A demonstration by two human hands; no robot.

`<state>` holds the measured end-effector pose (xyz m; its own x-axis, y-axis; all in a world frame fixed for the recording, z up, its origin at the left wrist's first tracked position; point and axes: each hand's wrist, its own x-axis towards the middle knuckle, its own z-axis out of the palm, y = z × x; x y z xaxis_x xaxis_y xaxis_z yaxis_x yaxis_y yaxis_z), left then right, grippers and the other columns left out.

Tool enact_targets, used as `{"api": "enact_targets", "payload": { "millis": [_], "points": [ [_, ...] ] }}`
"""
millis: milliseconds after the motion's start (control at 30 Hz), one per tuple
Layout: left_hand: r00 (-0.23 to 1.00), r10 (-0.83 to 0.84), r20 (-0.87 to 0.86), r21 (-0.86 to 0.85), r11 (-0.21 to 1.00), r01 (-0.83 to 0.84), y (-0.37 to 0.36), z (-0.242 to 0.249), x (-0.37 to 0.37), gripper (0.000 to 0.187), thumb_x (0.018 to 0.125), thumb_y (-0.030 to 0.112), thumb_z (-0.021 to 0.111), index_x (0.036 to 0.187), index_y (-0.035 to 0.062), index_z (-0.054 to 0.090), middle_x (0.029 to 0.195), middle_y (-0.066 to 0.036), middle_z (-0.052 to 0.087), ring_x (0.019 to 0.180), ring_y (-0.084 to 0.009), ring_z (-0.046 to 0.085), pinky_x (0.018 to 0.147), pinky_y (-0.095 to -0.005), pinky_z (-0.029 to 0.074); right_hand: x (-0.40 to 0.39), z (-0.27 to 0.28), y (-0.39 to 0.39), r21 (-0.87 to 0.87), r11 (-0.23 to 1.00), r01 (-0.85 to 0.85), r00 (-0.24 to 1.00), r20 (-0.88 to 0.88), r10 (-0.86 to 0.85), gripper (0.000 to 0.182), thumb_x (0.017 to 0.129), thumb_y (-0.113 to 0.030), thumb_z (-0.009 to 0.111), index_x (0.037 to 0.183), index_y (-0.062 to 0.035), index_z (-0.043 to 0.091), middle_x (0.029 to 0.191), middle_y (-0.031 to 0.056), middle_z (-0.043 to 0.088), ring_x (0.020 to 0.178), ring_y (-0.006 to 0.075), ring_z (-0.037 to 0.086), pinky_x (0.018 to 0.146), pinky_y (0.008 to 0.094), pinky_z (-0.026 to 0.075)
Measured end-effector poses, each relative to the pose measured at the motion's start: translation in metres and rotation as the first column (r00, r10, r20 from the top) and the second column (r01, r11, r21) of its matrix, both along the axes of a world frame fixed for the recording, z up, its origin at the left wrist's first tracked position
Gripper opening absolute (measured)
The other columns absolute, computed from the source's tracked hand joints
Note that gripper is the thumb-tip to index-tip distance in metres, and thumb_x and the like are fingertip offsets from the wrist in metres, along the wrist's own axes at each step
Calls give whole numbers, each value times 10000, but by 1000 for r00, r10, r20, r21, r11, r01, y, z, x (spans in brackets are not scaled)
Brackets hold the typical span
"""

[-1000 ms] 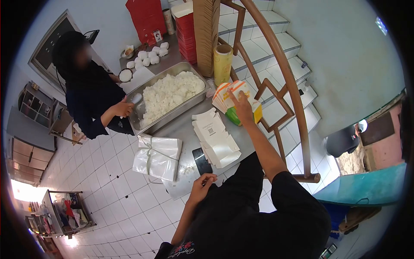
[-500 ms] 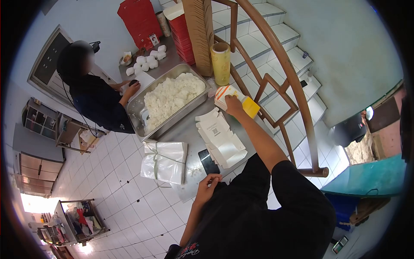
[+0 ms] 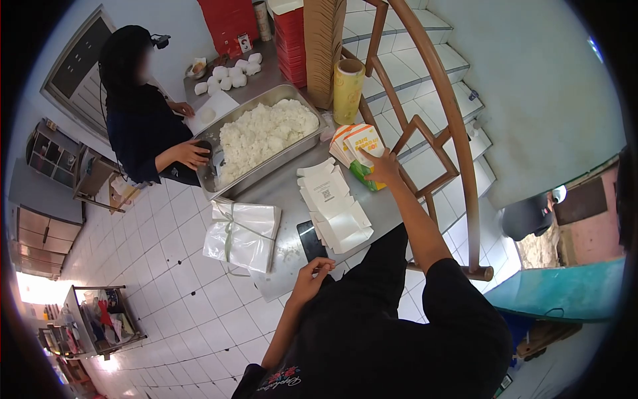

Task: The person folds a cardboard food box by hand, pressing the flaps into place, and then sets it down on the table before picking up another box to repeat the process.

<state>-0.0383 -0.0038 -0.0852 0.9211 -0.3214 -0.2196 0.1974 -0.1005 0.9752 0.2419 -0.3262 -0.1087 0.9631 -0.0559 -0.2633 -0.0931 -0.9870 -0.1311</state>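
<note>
My right hand (image 3: 382, 167) lies with fingers spread on a stack of flat printed cartons (image 3: 362, 143), white, orange and green, at the table's right side. To the left of that stack rests a flattened white carton (image 3: 332, 203) with a QR code on it. My left hand (image 3: 311, 279) hovers by the table's near edge, fingers loosely curled, nothing visible in them. Close to it on the table is a black phone-like slab (image 3: 310, 239). A bundle of clear plastic bags (image 3: 242, 234), tied with green string, sits left of the slab.
A steel tray (image 3: 266, 159) of cooked rice (image 3: 266, 136) stands across the metal table. Behind it are white rice lumps (image 3: 232, 76), red boxes (image 3: 290, 50) and a yellow film roll (image 3: 347, 93). A co-worker's hand (image 3: 189, 154) holds a dark round object. A brown railing (image 3: 458, 133) borders the right.
My right hand has gone from a closed grip on the stack to spread fingers, and more printed carton faces show. The co-worker's hand with the dark object has moved to the tray's edge.
</note>
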Motion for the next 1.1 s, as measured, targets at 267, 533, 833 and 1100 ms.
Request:
{"api": "enact_targets", "payload": {
  "millis": [267, 533, 833, 1100],
  "points": [
    [1000, -17, -13, 10, 1000, 17, 1, 2, -3, 202, 1061, 165, 576, 1192, 51, 679, 1060, -53, 743, 1010, -133, 680, 902, -299, 511, -4, 14, -27, 129, 992, -10, 1000, 2, 10, 1059, 672, -394, 891, 1507, -653, 293, 1393, 241, 405, 1269, 455, 471, 1058, 562, 466],
    [999, -3, -33, 19, 1000, 3, -1, -4, -7, 211, 1066, 179, 563, 1173, 47, 688, 1043, -65, 748, 1007, -160, 700, 903, -314, 513, 41, 66, -22, -58, 992, -108, 990, -94, 102, 1094, 616, -441, 903, 1505, -651, 301, 1497, 240, 400, 1358, 445, 448, 1084, 531, 464],
    [998, 52, -29, 9, 999, -51, 3, 0, -9, 200, 1064, 172, 574, 1162, 40, 688, 1062, -57, 740, 1020, -148, 693, 907, -307, 515, 32, 5, -25, 150, 981, -125, 980, 175, 98, 1196, 598, -400, 951, 1591, -440, 286, 1470, 275, 427, 1324, 492, 456, 1104, 503, 448],
    [983, -52, -176, -245, 970, 8, -19, -55, 28, 252, 1059, 177, 588, 1251, 18, 631, 1157, -71, 707, 1060, -179, 678, 910, -308, 535, -35, -66, -42, 480, 872, -96, 731, 629, -266, 882, 643, -333, 955, 1411, -195, 544, 1535, 278, 313, 1362, 472, 421, 1102, 532, 412]
  ]
}}
